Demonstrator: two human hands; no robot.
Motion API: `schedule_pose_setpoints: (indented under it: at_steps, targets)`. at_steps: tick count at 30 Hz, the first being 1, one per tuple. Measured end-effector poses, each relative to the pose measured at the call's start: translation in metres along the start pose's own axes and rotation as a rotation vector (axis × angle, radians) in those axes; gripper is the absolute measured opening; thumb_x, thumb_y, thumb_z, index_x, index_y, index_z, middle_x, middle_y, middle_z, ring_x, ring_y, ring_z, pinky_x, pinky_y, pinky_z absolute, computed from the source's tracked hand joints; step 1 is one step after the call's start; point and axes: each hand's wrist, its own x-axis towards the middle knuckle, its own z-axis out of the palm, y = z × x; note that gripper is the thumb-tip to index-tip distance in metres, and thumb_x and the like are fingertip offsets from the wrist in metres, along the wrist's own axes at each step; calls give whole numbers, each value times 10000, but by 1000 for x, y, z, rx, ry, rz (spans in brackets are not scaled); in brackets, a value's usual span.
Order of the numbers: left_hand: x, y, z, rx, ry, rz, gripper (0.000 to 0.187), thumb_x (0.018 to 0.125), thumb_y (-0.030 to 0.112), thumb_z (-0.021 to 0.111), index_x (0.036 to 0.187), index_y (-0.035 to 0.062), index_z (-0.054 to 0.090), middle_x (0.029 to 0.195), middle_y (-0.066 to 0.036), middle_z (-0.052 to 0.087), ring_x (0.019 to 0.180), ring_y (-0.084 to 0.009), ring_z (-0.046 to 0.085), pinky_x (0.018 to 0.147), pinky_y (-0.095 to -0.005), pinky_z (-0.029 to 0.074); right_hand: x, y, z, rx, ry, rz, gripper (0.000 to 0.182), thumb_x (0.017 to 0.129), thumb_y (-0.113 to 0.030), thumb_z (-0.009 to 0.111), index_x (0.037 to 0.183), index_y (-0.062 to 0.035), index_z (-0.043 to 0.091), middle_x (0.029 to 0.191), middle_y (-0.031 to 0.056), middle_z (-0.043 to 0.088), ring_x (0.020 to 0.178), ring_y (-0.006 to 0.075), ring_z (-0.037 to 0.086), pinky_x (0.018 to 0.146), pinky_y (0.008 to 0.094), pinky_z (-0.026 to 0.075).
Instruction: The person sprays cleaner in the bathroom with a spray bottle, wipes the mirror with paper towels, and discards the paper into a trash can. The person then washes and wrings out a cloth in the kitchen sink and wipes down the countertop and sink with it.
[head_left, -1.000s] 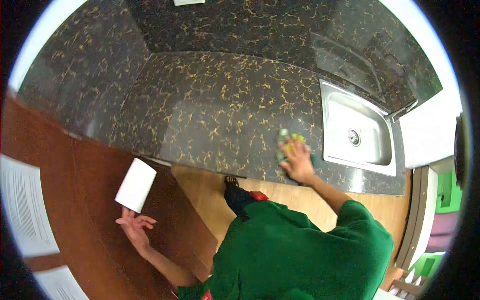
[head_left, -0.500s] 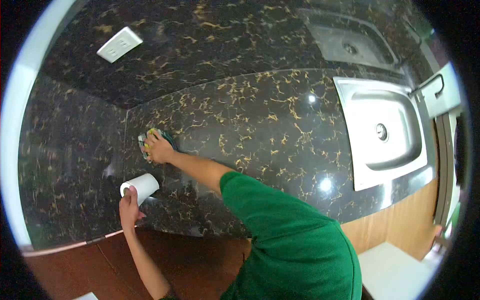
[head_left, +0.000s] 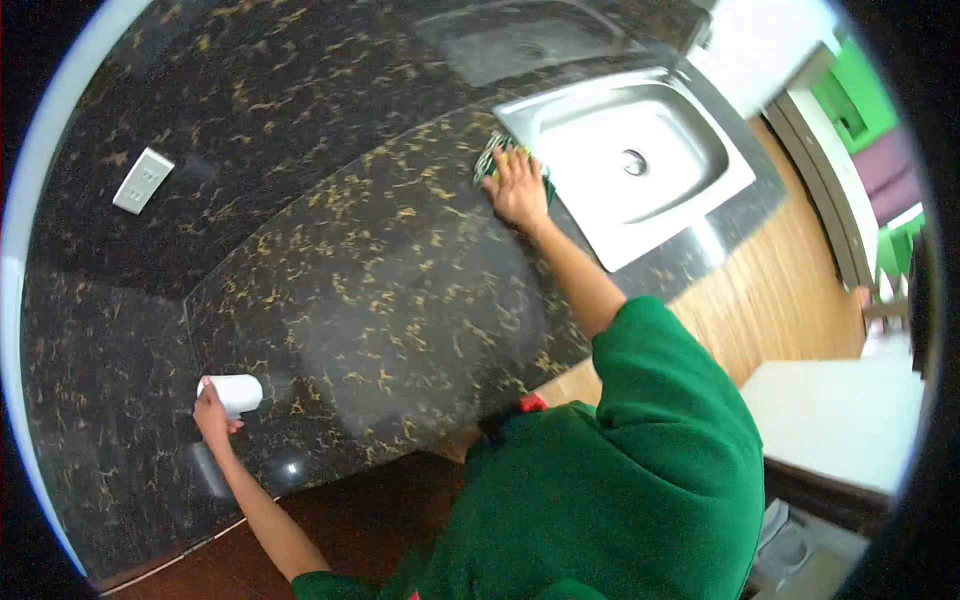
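Note:
My right hand (head_left: 518,187) presses a green and yellow cloth (head_left: 492,156) flat on the black gold-veined countertop (head_left: 390,290), right beside the left rim of the steel sink (head_left: 625,160). Far to the left, my left hand (head_left: 214,417) grips a white paper roll (head_left: 233,393) lying on its side on the counter near the wall. My green sleeve stretches along the right arm.
A white wall socket (head_left: 143,181) sits on the dark backsplash at the upper left. Wooden flooring (head_left: 790,260) runs to the right of the counter, with a white surface (head_left: 840,420) at the lower right. Green furniture shows at the far right edge.
My right hand has swept the cloth from the left part of the counter across to the sink's edge. The left hand keeps its hold on the paper roll; the view has swung.

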Motion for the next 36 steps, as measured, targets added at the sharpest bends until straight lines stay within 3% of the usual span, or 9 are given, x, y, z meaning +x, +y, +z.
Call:
schedule_pose_setpoints:
  at_steps: [8,12,15,17,18,20,23,28,36]
  targets:
    - [6,-19,-18,-130,196,99,721,860,623,353,1055,-34,579,678,-170,604,378,-207,541,272,-283,384,-232,76,-163,133,-271,-14,535,894,-314,470,1384,-175,306,1373,143,362,1313,293,270,1086,460,170]
    - [-49,3,-26,-260,360,134,701,881,598,351,1201,-3,517,679,-165,604,400,-189,545,307,-254,370,-254,217,-170,15,-11,260,458,839,-176,523,1285,-105,447,1272,142,480,1167,327,443,990,462,310]
    - [-45,-5,-24,-224,407,111,715,874,608,356,1248,12,486,757,-176,629,432,-193,559,314,-250,365,-243,249,-126,-227,285,401,414,798,-121,519,1211,-94,514,1229,136,507,1136,346,456,951,465,336]
    - [-63,13,-10,-279,424,165,716,875,607,354,1270,20,465,822,-176,638,458,-199,577,320,-251,373,-250,208,-116,-114,29,336,434,753,-121,534,1186,-124,515,1180,148,515,1115,340,446,971,466,320]
    - [-71,26,0,-307,428,197,717,876,607,354,1281,24,454,855,-177,642,471,-202,586,323,-251,377,-257,172,-103,-75,134,218,472,763,-145,543,1230,-129,483,1211,141,500,1158,327,429,989,468,303]
    - [-70,47,26,-297,348,272,704,888,589,346,1299,22,425,978,-176,625,540,-207,625,334,-245,396,-259,81,-146,24,1,89,488,861,-324,512,1296,-118,431,1332,130,413,1295,311,301,1061,462,215]
    - [-71,96,75,-450,96,319,689,895,578,340,1290,21,427,1179,-149,557,540,-181,616,342,-219,404,-254,82,-170,128,-49,94,536,877,-371,483,1334,-109,384,1359,117,391,1309,298,284,1078,473,176]
    - [-140,203,151,-410,-52,537,681,906,562,323,1311,20,405,1274,-128,500,567,-159,617,358,-186,409,-223,201,-170,-19,-36,267,576,877,-394,472,1358,-103,348,1374,118,381,1309,290,286,1081,459,172]
    - [-210,313,288,-378,-222,485,618,932,499,326,1315,19,394,1280,-135,489,542,-149,603,358,-185,412,-136,482,-171,-206,31,452,576,912,-395,383,1379,-71,292,1409,165,306,1323,321,248,1085,468,156]
